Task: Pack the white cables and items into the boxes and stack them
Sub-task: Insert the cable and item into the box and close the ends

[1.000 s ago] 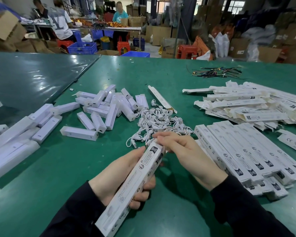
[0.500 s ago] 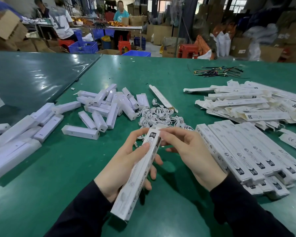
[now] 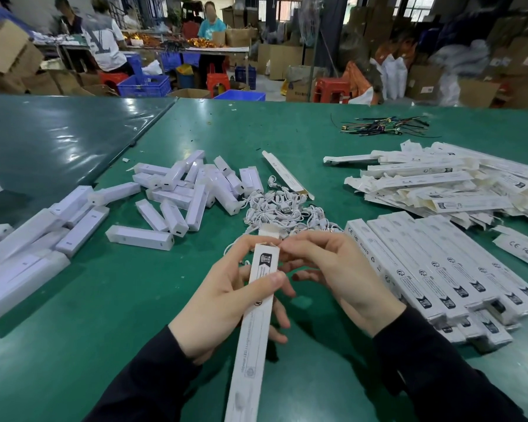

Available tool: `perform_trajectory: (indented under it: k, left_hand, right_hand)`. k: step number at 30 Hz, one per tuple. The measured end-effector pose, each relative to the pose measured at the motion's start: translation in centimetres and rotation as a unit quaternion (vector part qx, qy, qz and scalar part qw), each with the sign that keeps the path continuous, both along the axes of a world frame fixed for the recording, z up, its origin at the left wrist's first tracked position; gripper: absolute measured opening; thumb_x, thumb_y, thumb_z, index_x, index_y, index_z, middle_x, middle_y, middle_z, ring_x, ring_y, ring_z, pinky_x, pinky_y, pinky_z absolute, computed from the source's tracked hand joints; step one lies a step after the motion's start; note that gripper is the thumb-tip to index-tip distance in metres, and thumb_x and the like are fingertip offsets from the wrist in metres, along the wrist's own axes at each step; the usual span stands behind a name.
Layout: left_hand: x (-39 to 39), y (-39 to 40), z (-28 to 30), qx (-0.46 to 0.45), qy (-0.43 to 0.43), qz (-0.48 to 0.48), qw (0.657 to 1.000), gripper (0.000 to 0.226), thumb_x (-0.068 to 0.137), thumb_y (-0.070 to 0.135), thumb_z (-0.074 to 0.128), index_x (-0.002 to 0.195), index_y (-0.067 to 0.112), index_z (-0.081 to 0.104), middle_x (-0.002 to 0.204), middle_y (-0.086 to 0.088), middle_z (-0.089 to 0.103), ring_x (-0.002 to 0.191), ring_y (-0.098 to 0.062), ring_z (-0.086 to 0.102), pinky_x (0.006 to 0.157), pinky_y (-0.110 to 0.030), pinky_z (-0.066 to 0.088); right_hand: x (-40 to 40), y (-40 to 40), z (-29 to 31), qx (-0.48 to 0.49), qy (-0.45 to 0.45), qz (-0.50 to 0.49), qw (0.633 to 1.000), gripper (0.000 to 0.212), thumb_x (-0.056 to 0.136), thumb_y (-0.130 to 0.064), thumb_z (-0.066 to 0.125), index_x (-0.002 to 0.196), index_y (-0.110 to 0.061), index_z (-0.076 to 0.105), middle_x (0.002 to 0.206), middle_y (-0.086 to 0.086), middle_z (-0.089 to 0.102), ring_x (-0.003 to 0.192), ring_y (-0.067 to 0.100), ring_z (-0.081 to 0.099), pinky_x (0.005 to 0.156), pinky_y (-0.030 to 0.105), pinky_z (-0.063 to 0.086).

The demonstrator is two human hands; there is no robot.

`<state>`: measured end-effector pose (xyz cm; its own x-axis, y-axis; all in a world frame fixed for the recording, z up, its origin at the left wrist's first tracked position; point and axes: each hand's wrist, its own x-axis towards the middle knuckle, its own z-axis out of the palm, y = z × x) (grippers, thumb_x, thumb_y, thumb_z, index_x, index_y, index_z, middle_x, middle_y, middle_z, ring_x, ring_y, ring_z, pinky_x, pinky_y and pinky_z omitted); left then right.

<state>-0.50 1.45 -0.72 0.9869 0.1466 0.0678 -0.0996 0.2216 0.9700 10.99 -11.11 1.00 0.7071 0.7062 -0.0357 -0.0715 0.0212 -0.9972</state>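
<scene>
My left hand [image 3: 223, 303] grips a long narrow white box [image 3: 255, 327], held nearly upright with its far end pointing away from me. The fingertips of my right hand [image 3: 333, 269] pinch the flap at that far end of the box. Just beyond my hands lies a tangle of white cables [image 3: 282, 210]. A pile of short white items [image 3: 195, 190] sits to the left of the cables. Packed boxes [image 3: 433, 269] lie side by side in a stack on the right.
Flat unfolded boxes [image 3: 439, 184] are heaped at the back right, with one single box [image 3: 285, 175] behind the cables. Longer white items [image 3: 22, 254] lie at the left. Coloured wires [image 3: 384, 127] rest far back on the green table [image 3: 104, 300]. People work at a distant table.
The box has swung from a slant towards me to nearly upright in my left hand. My right hand's fingers have stayed at its far end, working the flap.
</scene>
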Motion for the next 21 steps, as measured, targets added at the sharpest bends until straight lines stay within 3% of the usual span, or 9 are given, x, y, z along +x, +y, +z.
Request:
perform_trajectory:
  k: [3,6,11,17,21]
  left_hand:
    - [0.0,-0.2,-0.1,0.007,0.006,-0.007,1.000,0.033,0.087,0.017,0.058,0.115,0.009,0.043,0.083,-0.016,0.065,0.056,-0.033,0.063,0.050,-0.045,0.058]
    - [0.1,-0.6,-0.4,0.020,0.019,-0.027,0.999,0.025,0.088,0.022,0.056,0.106,0.012,0.042,0.080,-0.013,0.064,0.054,-0.031,0.062,0.047,-0.043,0.057]
    - [0.3,-0.9,-0.7,0.026,0.031,-0.020,0.999,0.015,0.089,0.029,0.054,0.096,0.019,0.045,0.077,-0.013,0.066,0.053,-0.034,0.065,0.044,-0.041,0.057]
    - [0.4,-1.1,-0.8,0.051,0.001,0.042,0.998,0.017,0.083,0.031,0.063,0.092,0.035,0.049,0.086,-0.018,0.071,0.056,-0.038,0.067,0.044,-0.044,0.056]
    - [0.4,-1.2,-0.8,0.069,-0.010,0.073,0.995,0.018,0.083,0.029,0.065,0.094,0.030,0.051,0.084,-0.019,0.071,0.048,-0.036,0.064,0.039,-0.041,0.054]
  right_hand:
    - [0.1,0.1,0.1,0.007,0.025,-0.018,1.000,0.020,0.088,-0.021,0.064,0.072,-0.015,0.075,0.076,0.005,0.073,0.063,0.012,0.065,0.056,0.018,0.050]
    - [0.0,0.4,-0.2,0.009,0.074,-0.030,0.997,0.017,0.088,-0.027,0.066,0.083,-0.013,0.074,0.077,0.007,0.069,0.061,0.014,0.064,0.056,0.022,0.054]
    - [-0.3,0.4,-0.4,-0.016,0.086,0.000,0.996,0.038,0.073,-0.041,0.071,0.080,-0.004,0.076,0.078,0.015,0.070,0.063,0.016,0.063,0.061,0.022,0.055]
    - [-0.5,0.1,-0.1,0.004,0.065,0.026,0.998,0.034,0.072,-0.040,0.073,0.092,-0.013,0.080,0.097,0.017,0.074,0.082,0.016,0.066,0.073,0.025,0.054]
    - [-0.6,0.2,0.0,-0.001,0.064,0.017,0.998,0.033,0.077,-0.042,0.070,0.090,-0.014,0.080,0.094,0.010,0.076,0.078,0.012,0.067,0.065,0.019,0.051]
